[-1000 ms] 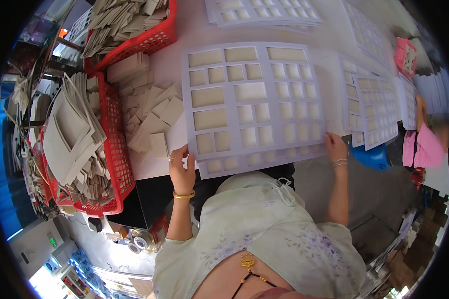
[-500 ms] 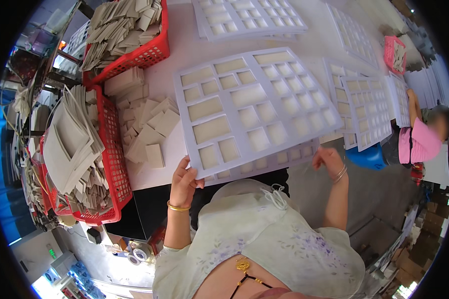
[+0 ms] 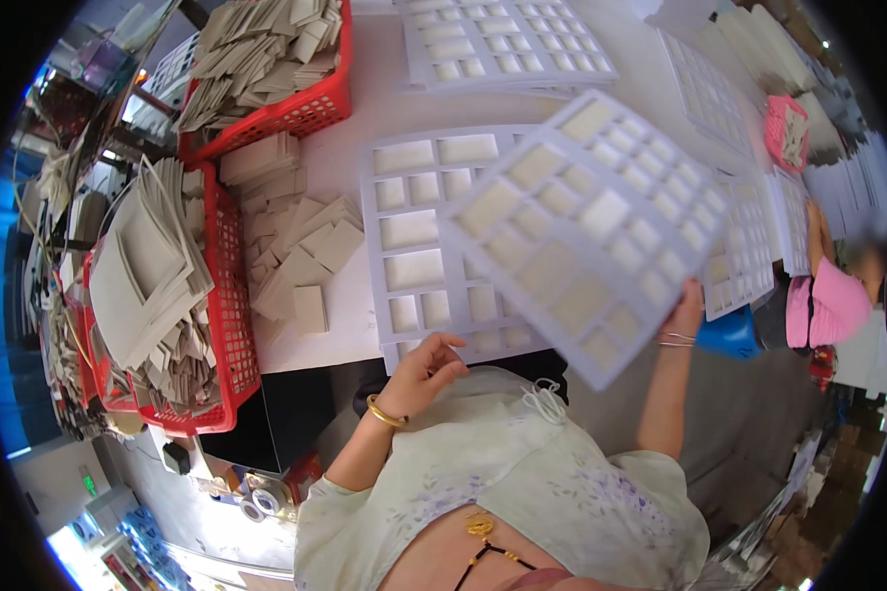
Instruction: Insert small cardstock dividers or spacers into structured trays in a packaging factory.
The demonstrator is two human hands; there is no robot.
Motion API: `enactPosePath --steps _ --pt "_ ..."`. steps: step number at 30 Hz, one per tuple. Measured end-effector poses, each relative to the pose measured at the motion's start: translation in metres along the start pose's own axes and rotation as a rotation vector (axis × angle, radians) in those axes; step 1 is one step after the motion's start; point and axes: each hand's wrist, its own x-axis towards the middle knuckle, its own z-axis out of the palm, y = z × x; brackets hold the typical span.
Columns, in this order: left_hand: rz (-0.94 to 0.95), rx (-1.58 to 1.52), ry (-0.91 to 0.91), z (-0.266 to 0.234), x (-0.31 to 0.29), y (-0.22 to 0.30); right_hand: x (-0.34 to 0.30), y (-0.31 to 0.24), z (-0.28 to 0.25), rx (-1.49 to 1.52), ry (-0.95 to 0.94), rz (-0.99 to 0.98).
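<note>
A white multi-window frame panel (image 3: 589,236), tilted and lifted off the table, is gripped at its lower right corner by my right hand (image 3: 682,313). The fingers there are partly hidden by the panel. Beneath it another white panel (image 3: 453,241) of the same kind lies flat at the table's front edge, partly covered by the raised one. Just below that flat panel's near edge is my left hand (image 3: 424,376), empty, its fingers loosely bent and thumb apart.
Red plastic baskets (image 3: 235,315) full of grey cardboard pieces stand at the left. Loose cardboard pieces (image 3: 310,241) lie beside them. More white panels (image 3: 508,44) are stacked at the back and right. A person in pink (image 3: 838,300) sits at far right.
My right hand has taken hold of the top panel and swung it right and turned it, uncovering the flat one. My left hand has let go and moved slightly right.
</note>
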Motion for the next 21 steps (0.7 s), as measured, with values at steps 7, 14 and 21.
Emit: enactPosePath --steps 7,14,21 --pt "0.035 0.113 0.246 -0.014 0.000 -0.006 0.139 -0.103 -0.180 0.080 0.273 -0.155" --pt "0.085 0.292 0.374 -0.017 0.001 -0.010 0.219 -0.104 -0.244 -0.330 0.649 -0.082" --pt "0.308 0.780 0.753 -0.036 0.004 -0.014 0.207 -0.057 -0.085 -0.721 0.244 -0.329"
